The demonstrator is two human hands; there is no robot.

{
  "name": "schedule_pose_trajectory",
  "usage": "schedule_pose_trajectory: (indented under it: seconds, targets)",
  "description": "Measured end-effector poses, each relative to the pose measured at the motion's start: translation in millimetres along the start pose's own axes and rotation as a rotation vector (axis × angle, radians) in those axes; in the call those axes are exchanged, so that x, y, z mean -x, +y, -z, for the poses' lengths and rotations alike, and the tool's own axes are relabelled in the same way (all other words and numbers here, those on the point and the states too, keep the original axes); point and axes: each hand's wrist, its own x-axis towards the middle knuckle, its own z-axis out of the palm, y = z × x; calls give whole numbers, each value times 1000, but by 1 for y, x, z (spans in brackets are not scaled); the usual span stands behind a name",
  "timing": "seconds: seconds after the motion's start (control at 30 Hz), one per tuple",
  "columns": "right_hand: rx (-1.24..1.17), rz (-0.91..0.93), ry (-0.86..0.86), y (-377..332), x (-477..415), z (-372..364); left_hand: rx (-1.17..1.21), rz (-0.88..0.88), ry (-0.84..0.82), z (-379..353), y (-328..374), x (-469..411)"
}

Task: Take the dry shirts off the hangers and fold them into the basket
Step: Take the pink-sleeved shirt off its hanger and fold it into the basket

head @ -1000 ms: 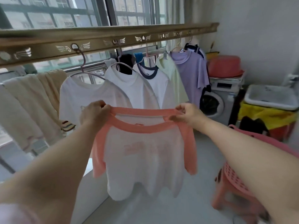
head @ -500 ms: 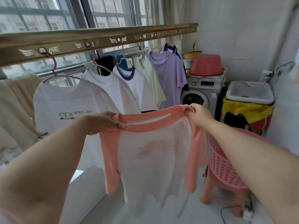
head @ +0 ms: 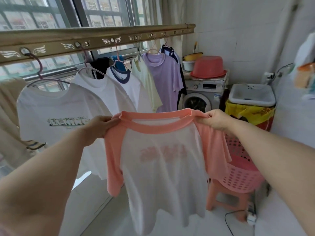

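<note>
At right, pink perforated plastic basket (head: 238,178) on orange stool (head: 219,193), contents hidden, my left hand (head: 98,128) and right hand (head: 216,120) gripping shoulders of white coral-sleeved shirt (head: 162,176)

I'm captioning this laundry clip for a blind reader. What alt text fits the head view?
A left hand and a right hand hold a white shirt with pink sleeves up by its shoulders, off any hanger. Behind it, other shirts hang on hangers from a gold rail by the window; a pink basket sits on a stool at the right.
</note>
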Motion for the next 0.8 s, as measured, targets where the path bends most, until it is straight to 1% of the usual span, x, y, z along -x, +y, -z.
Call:
schedule_pose_trajectory:
  seconds: [0.03,0.1,0.13,0.17,0.2,0.27,0.33,0.4,0.47,0.53,0.67,0.73,0.8]
  targets:
    - [-6,-24,9,0,2,-1,-81,-8,63,-4,3,-2]
    - [-6,-67,18,-3,1,-6,-419,-2,231,-10,9,-8]
    - [-15,-84,40,-5,-1,-11,-548,10,303,-16,15,-9]
    - [-12,-102,74,-9,-4,-16,-584,27,348,-23,22,-9]
    - [-4,-127,111,-14,-7,-23,-558,50,360,-31,30,-9]
    - [-34,-180,140,-29,-12,-41,-433,79,283,-58,49,-7]
    - [-100,-154,76,-45,-13,-63,-294,65,110,-88,64,-4]
    - [-156,-88,-24,-56,-13,-81,-136,8,-50,-113,79,8]
    - [-228,-45,-70,-61,-13,-87,8,-60,-138,-126,88,17]
    - [-289,-25,-60,-61,-12,-83,92,-110,-190,-128,91,22]
    - [-402,-2,-66,-65,-11,-71,122,-217,-222,-126,98,27]
    - [-454,13,-88,-68,-10,-68,177,-241,-230,-125,102,31]
    - [-483,30,-130,-69,-10,-64,227,-223,-274,-121,105,33]
